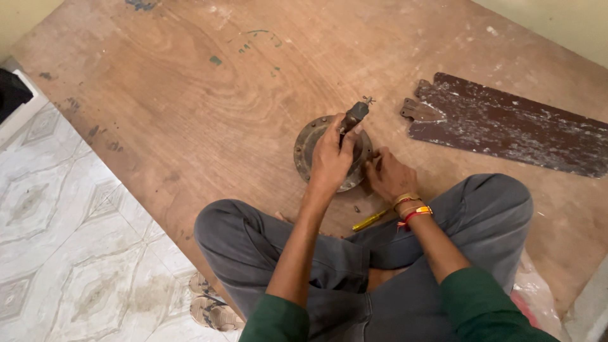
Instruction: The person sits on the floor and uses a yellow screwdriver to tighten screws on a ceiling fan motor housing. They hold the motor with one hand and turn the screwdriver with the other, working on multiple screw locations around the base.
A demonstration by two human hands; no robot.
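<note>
Cross-legged on a wooden board [209, 114], grey trousers, green sleeves. Sandals [212, 307] lie by my left knee on the tiled floor [69, 240].

A yellow-handled screwdriver [370, 220] lies on the board just in front of my shins, below my right wrist. Bangles and a red thread sit on that wrist.

Right hand [387, 175]: fingers curled down against the near right rim of the round metal housing [310, 140], touching it; whether it pinches anything I cannot tell.

Left hand [330, 158]: closed around a dark tool [353, 117], gripping its lower part, the tip pointing up and away over the housing's centre. My hand covers most of the housing.

The housing lies flat on the board, mid-frame, straight ahead of my knees.

Farther right, well apart: a worn dark fan blade [506, 123], paint flaking, its bracket end toward the housing.
</note>
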